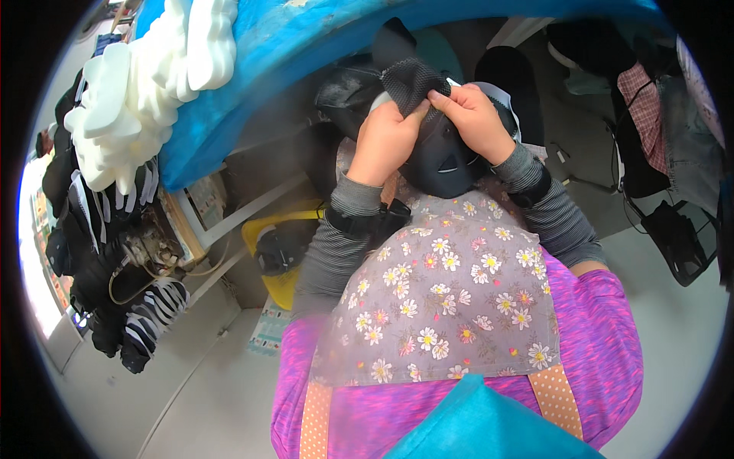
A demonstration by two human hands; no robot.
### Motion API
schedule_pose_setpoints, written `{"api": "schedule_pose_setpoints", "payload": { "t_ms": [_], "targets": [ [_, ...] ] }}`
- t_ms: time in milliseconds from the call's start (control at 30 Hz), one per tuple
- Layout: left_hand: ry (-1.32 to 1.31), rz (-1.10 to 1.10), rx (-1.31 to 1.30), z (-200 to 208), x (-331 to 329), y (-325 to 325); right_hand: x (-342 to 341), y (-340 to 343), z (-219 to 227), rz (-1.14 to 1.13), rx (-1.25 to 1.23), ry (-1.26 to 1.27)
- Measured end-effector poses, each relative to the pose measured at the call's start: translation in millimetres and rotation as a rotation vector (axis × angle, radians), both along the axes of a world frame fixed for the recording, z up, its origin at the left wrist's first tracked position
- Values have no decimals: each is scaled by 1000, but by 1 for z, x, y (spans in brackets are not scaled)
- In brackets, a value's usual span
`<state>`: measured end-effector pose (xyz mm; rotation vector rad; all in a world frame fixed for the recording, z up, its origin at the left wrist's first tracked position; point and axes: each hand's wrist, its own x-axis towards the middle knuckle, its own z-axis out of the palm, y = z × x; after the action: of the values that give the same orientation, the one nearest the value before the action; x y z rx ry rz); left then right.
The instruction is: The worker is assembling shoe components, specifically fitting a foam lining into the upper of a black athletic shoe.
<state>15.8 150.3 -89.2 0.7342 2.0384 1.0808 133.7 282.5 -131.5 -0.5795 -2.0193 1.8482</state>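
Both hands are raised in front of my lap, pinching a black mesh fabric piece (413,83) between them. My left hand (388,141) has its thumb and fingers closed on the fabric's lower left edge. Opposite it, my right hand (475,118) grips the right edge, thumb against the cloth. One loose end of the fabric stands up above the fingers. Just below the hands, a smooth black item (443,164) with a small pale crescent mark rests over my lap; its kind I cannot make out.
White foam-like pads (149,92) are heaped at the left edge of a blue-covered table (252,69). Black pieces with white stripes (145,321) hang below. A yellow container (283,287) stands by my left forearm. Clothes (646,115) and a black bag-like thing (677,237) lie to the right.
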Motion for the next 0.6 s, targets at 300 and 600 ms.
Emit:
{"api": "schedule_pose_setpoints", "payload": {
  "t_ms": [300,600],
  "targets": [
    [309,-89,-235,32,10,0,0,-3,-1,-81,170,1],
    [195,-125,-200,29,1,10,-3,-2,-7,-85,80,-56]
  ]
}}
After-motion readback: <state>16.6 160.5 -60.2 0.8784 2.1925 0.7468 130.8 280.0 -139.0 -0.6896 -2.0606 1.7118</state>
